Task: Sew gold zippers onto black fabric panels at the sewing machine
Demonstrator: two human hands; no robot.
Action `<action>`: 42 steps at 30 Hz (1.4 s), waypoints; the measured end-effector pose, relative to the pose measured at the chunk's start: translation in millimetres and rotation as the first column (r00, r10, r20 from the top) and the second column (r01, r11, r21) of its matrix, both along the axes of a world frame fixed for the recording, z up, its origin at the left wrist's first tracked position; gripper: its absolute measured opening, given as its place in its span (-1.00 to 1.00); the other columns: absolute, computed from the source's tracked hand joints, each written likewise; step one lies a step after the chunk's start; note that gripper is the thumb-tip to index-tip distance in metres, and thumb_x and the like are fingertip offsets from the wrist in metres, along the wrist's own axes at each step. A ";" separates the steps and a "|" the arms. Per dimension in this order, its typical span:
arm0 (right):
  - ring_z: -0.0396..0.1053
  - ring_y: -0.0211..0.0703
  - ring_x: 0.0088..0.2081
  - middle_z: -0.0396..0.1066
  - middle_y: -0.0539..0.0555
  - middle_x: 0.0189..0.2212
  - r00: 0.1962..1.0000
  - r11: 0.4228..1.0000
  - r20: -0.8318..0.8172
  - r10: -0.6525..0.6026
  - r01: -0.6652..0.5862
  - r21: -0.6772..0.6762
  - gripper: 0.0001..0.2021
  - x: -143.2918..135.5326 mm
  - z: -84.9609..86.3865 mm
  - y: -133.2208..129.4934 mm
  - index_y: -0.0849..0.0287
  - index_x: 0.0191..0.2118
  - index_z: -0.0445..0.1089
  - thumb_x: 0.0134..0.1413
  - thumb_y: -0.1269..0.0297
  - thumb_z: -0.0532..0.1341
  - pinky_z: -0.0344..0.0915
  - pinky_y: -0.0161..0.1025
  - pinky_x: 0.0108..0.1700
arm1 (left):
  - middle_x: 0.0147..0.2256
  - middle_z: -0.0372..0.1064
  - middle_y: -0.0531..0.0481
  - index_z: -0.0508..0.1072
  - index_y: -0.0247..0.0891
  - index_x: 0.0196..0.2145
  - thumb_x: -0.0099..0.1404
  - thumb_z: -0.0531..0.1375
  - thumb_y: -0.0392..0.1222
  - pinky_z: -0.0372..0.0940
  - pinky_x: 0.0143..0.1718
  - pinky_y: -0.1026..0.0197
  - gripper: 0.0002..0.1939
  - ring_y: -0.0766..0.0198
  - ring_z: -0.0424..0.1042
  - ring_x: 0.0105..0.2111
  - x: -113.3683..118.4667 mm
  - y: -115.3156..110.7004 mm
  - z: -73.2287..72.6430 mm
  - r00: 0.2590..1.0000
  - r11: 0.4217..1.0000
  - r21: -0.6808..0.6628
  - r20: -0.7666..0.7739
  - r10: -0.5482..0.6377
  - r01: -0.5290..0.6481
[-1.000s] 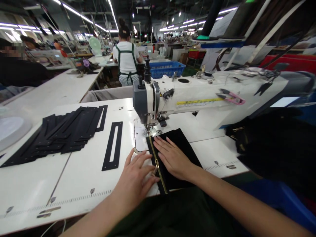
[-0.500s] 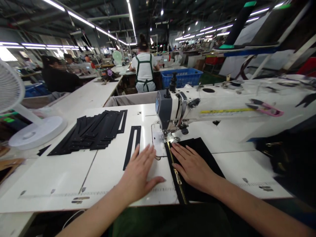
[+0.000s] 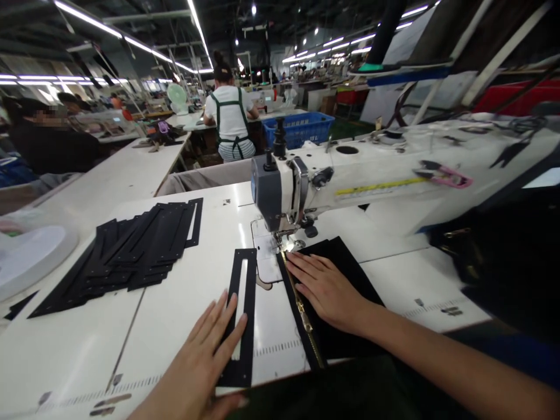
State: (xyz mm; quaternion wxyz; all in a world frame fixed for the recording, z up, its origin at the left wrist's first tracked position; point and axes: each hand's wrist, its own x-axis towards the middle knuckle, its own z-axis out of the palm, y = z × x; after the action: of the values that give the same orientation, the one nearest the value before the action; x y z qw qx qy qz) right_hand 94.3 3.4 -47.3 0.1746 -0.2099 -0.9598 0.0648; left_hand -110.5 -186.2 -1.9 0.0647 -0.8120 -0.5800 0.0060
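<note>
My left hand [image 3: 205,344] lies with fingers stretched over the left side of a black slotted strip [image 3: 246,326], which is flat on the sewing table. To its right, my right hand [image 3: 326,286] rests flat, fingers extended, on a black fabric piece [image 3: 345,256]. Along that fabric's left edge runs a brass zipper [image 3: 301,312] with its metal slider partway down. The zipper's far end reaches the presser foot of the sewing machine [image 3: 280,192]. Left of the machine lies a loose pile of black slotted strips [image 3: 135,248].
Pink-handled snips [image 3: 450,175] sit on the machine arm, near a yellow measuring tape [image 3: 380,186]. Dark fabric with zippers [image 3: 494,251] is heaped at the right. A white fan base [image 3: 35,251] stands at left. Beyond are a blue crate [image 3: 301,129] and a co-worker [image 3: 230,122] facing away.
My left hand has moved back toward the table's near edge, and the single strip has come nearer with it. My right hand stays on the fabric. The view has shifted right.
</note>
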 end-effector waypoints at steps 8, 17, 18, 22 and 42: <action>0.04 -0.11 0.16 0.14 0.16 0.13 0.999 1.000 -0.045 0.007 -0.008 -0.009 -0.63 3.1 -0.3 6.6 0.35 0.09 0.19 0.20 0.42 -0.08 0.07 -0.06 0.12 | 0.17 -0.03 -0.30 -0.04 -0.30 0.21 -0.04 0.24 0.19 0.10 0.04 -0.16 -0.02 -0.20 -0.01 0.14 4.8 7.8 -8.5 0.996 1.000 -0.015 0.085 0.002 -0.001; 0.05 -0.16 0.15 0.15 0.10 0.12 0.999 1.000 -0.052 -0.014 0.013 -0.021 -0.64 2.8 0.5 8.3 0.30 0.08 0.20 0.20 0.39 -0.05 0.05 -0.12 0.10 | 0.09 0.16 -0.23 0.08 -0.32 0.15 0.14 0.11 -0.20 0.14 0.05 -0.05 -0.39 0.03 0.19 0.06 -5.4 39.5 11.6 0.989 0.988 -0.058 0.049 -0.142 0.145; 0.05 -0.16 0.15 0.15 0.10 0.12 0.998 1.000 -0.059 -0.012 0.011 -0.026 -0.64 3.1 0.1 8.6 0.30 0.08 0.21 0.20 0.38 -0.05 0.05 -0.13 0.10 | 0.05 0.23 -0.21 0.14 -0.32 0.12 0.17 0.06 -0.28 0.16 0.04 -0.03 -0.46 0.06 0.23 0.03 -2.4 40.8 10.8 0.987 0.987 -0.034 0.045 -0.155 0.156; 0.04 -0.16 0.16 0.15 0.11 0.12 0.998 1.000 -0.059 -0.007 0.005 -0.029 -0.64 4.0 -0.5 9.0 0.32 0.09 0.20 0.20 0.38 -0.05 0.03 -0.13 0.11 | 0.09 0.13 -0.28 0.13 -0.36 0.13 0.22 0.04 -0.22 0.12 0.06 -0.12 -0.49 -0.03 0.10 0.10 4.1 51.5 0.9 0.995 0.997 0.041 0.077 -0.068 0.065; -0.02 -0.08 0.19 0.09 0.14 0.16 0.996 0.996 -0.084 0.009 -0.015 -0.083 -0.56 7.7 2.8 -5.4 0.23 0.16 0.09 0.15 0.43 -0.03 -0.03 -0.01 0.16 | -0.12 0.39 -0.25 0.39 -0.41 -0.17 0.27 -0.06 -0.44 0.39 -0.16 0.05 -0.73 0.10 0.40 -0.12 40.4 107.2 -32.3 0.976 0.945 0.325 0.194 -0.100 0.032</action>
State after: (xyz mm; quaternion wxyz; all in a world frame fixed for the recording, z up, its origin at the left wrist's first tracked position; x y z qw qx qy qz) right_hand 102.0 -2.0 -44.4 0.2050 -0.2084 -0.9494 0.1146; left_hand -70.1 -79.0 -34.2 0.1346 -0.8059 -0.5492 -0.1753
